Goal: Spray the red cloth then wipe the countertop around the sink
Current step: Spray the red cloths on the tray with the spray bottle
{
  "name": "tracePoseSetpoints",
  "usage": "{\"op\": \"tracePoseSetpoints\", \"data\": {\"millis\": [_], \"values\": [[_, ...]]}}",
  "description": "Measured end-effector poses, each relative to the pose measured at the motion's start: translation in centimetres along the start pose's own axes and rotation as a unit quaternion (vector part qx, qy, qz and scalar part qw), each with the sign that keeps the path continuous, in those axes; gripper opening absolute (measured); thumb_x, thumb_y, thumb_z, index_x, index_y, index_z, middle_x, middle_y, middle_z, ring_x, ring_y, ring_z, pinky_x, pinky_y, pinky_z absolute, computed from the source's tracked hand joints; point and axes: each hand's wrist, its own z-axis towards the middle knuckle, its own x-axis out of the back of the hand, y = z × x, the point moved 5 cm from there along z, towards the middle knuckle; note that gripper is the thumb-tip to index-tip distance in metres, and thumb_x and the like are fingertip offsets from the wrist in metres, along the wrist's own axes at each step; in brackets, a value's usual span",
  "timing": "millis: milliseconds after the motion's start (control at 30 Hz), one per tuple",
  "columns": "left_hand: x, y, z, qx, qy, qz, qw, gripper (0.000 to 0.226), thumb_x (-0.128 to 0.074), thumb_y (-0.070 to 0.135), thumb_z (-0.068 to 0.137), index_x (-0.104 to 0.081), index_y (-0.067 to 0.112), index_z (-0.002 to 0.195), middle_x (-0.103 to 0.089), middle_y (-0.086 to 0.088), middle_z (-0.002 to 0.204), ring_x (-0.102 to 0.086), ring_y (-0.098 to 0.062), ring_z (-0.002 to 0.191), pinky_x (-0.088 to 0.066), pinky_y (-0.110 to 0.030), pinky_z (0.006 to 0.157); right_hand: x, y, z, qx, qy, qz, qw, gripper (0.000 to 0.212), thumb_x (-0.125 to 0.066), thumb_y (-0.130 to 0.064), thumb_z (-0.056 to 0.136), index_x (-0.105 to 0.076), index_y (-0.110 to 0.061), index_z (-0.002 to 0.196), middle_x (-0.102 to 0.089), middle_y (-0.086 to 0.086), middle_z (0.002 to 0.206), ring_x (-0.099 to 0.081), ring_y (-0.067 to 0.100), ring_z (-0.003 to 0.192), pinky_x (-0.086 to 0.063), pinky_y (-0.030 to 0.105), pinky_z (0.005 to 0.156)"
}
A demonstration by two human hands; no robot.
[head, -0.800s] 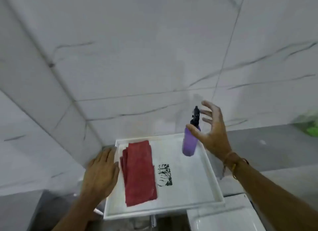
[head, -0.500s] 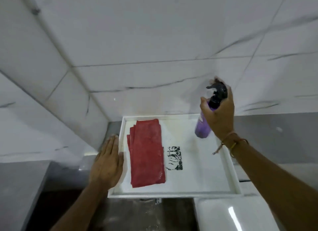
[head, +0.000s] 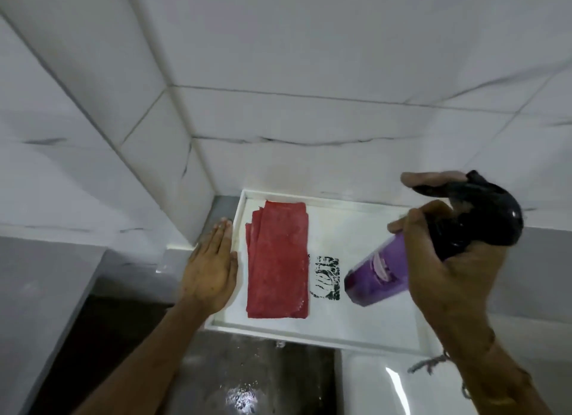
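One white tray (head: pixel 325 334) sits in the corner where the marble-patterned wall tiles (head: pixel 309 74) meet, shallow and rectangular with a low raised rim. In it lies the red cloth (head: pixel 278 263), folded into a long flat strip with its layered edges fanned slightly along the left side; its surface looks soft and a little nubby. Just right of the cloth, on the tray's smooth floor, there is a black printed square mark (head: pixel 325 278), its pattern too smeared to read.

The right hand (head: pixel 452 266) is wrapped tight around a spray bottle (head: pixel 380 275), held tilted above the tray's right half, glossy black trigger head up and the translucent purple body slanting down toward the cloth; the forefinger stretches over the top of the head. A thin cord bracelet (head: pixel 430 363) hangs at that wrist.

The left hand (head: pixel 210 269) lies flat, fingers straight and together, gripping nothing, pressed along the tray's left rim beside the cloth. Below the tray, a grey counter (head: pixel 40 291) flanks a dark, wet-looking sink (head: pixel 241 383), speckled with droplets.
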Motion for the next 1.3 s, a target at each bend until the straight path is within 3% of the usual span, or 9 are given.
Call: {"op": "tracePoseSetpoints", "data": {"millis": [167,267,367,500,633,867,1033,1167,1300], "values": [[-0.1,0.1,0.0,-0.006,0.000,-0.001,1.000,0.068,-0.009,0.047,0.090,0.000,0.015,0.148,-0.004,-0.004,0.161,-0.004,-0.017,0.147,-0.004,-0.033,0.120,-1.4,-1.5,-3.4,-0.045,-0.041,0.044,0.997,0.032,-0.057,-0.011,0.079,-0.060,-0.042,0.086,-0.069,-0.015,0.089,-0.066,0.012,0.061,-0.056,0.021,0.060],[-0.2,0.1,0.0,-0.002,0.000,0.001,1.000,0.067,-0.009,0.046,0.091,0.000,0.015,0.149,-0.004,-0.004,0.161,-0.004,-0.017,0.147,-0.001,-0.032,0.117,-3.4,-0.1,-5.9,-0.112,-0.094,0.002,0.989,0.036,-0.060,-0.008,0.086,-0.060,-0.044,0.086,-0.065,0.008,0.079,-0.061,0.031,0.052,-0.051,0.032,0.048],[-0.1,0.1,-0.1,-0.012,0.006,-0.008,1.000,0.065,-0.012,0.044,0.092,-0.003,0.013,0.149,-0.006,-0.005,0.160,-0.006,-0.018,0.147,-0.003,-0.033,0.118,-5.6,1.1,-8.5,-0.189,-0.146,-0.020,0.971,0.003,-0.062,-0.037,0.081,-0.061,-0.038,0.084,-0.065,0.010,0.073,-0.060,0.035,0.052,-0.051,0.038,0.051],[-0.2,-0.1,-0.1,-0.011,0.011,-0.022,1.000,0.065,-0.011,0.043,0.092,-0.005,0.013,0.149,-0.009,-0.005,0.160,-0.008,-0.018,0.147,-0.010,-0.039,0.121,-7.1,3.6,-11.2,-0.301,-0.164,-0.023,0.939,0.020,-0.061,-0.048,0.075,-0.061,-0.029,0.082,-0.060,-0.011,0.055,-0.059,0.010,0.047,-0.056,0.026,0.056],[-0.4,-0.3,0.0,-0.008,0.014,-0.022,1.000,0.064,-0.012,0.043,0.093,-0.005,0.014,0.149,-0.011,-0.004,0.160,-0.009,-0.018,0.147,-0.011,-0.039,0.121,-8.0,5.3,-11.9,-0.357,-0.147,-0.054,0.921,0.045,-0.057,-0.058,0.069,-0.063,-0.014,0.078,-0.068,0.008,0.065,-0.061,0.015,0.055,-0.054,0.036,0.062],[-0.2,-0.2,0.0,-0.005,0.014,-0.022,1.000,0.066,-0.011,0.045,0.092,-0.006,0.013,0.149,-0.013,-0.007,0.160,-0.011,-0.019,0.147,-0.015,-0.042,0.121,-9.6,6.8,-12.1,-0.379,-0.177,-0.074,0.905,0.049,-0.054,-0.063,0.068,-0.068,-0.017,0.082,-0.073,0.007,0.083,-0.069,0.022,0.081,-0.058,0.040,0.077],[-0.3,-0.2,0.0,-0.006,0.013,-0.018,1.000,0.063,-0.016,0.044,0.095,-0.005,0.013,0.149,-0.012,-0.006,0.160,-0.009,-0.019,0.147,-0.011,-0.039,0.121,-9.5,6.7,-12.4,-0.388,-0.175,-0.102,0.899,0.050,-0.048,-0.067,0.063,-0.064,-0.020,0.069,-0.070,-0.007,0.063,-0.064,-0.004,0.053,-0.047,0.018,0.056],[-0.3,-0.2,0.0,-0.005,0.015,-0.023,1.000,0.067,-0.014,0.047,0.092,-0.007,0.012,0.148,-0.014,-0.007,0.160,-0.011,-0.020,0.147,-0.011,-0.038,0.120,-9.4,7.2,-12.4,-0.385,-0.165,-0.104,0.902,0.051,-0.052,-0.063,0.070,-0.066,-0.015,0.080,-0.072,0.006,0.079,-0.068,0.016,0.075,-0.054,0.028,0.068],[-0.4,-0.4,-0.1,-0.006,0.021,-0.014,1.000,0.067,-0.014,0.048,0.092,-0.008,0.013,0.148,-0.015,-0.007,0.159,-0.012,-0.020,0.147,-0.008,-0.036,0.119,-9.2,7.8,-12.3,-0.379,-0.162,-0.123,0.903,0.043,-0.058,-0.049,0.084,-0.067,-0.007,0.083,-0.073,0.011,0.081,-0.067,0.020,0.076,-0.047,0.018,0.060]]}}
